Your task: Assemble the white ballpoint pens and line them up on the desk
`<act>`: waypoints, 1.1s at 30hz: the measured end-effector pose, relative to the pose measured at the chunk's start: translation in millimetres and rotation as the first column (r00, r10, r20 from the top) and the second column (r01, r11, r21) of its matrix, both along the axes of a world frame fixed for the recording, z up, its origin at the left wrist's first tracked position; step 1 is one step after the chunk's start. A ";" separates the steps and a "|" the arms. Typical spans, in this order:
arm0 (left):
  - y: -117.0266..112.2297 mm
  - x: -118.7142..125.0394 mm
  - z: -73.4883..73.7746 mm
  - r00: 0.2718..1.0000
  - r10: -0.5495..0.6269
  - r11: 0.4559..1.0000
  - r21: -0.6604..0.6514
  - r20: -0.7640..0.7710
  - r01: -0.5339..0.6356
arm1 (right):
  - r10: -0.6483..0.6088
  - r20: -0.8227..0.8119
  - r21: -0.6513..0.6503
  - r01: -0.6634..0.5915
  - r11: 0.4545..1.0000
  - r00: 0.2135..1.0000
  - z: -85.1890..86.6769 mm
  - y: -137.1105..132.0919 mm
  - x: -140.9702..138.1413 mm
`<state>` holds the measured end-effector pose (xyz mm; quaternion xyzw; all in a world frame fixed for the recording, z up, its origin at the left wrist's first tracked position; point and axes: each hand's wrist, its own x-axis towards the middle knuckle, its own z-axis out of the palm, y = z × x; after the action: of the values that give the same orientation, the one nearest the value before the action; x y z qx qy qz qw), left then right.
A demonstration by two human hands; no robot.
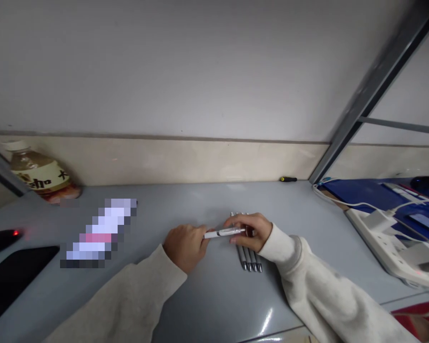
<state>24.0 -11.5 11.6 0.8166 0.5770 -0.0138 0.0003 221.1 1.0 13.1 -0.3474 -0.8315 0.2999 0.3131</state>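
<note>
Between my two hands is a white pen (222, 233) with a clear clip, lying nearly level above the grey desk (207, 305). My left hand (186, 245) is closed round its left part, with thumb and fingers pressed together. At the clip end, the fingers of my right hand (253, 229) are curled and pinch the pen's tip. Several grey pens with silver tips (249, 259) lie side by side on the desk, partly covered by my right hand; their far ends show just beyond it.
A phone (100, 233) with a blurred screen lies to the left, near a tea bottle (43, 174) by the wall. A black mouse (0, 242) and dark pad (17, 271) are far left. A small screwdriver (289, 179) lies at the back; a power strip (375, 245) with cables is right.
</note>
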 end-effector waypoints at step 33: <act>-9.7 3.4 -12.2 0.987 -0.046 0.985 0.171 0.153 0.019 | -0.019 0.052 -0.036 0.021 0.999 0.998 7.7 -13.4 -5.7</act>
<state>27.4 -21.2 -0.6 0.8216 0.5609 0.0994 -0.0241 215.5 -12.4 20.8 -0.3689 -0.8301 0.3030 0.2880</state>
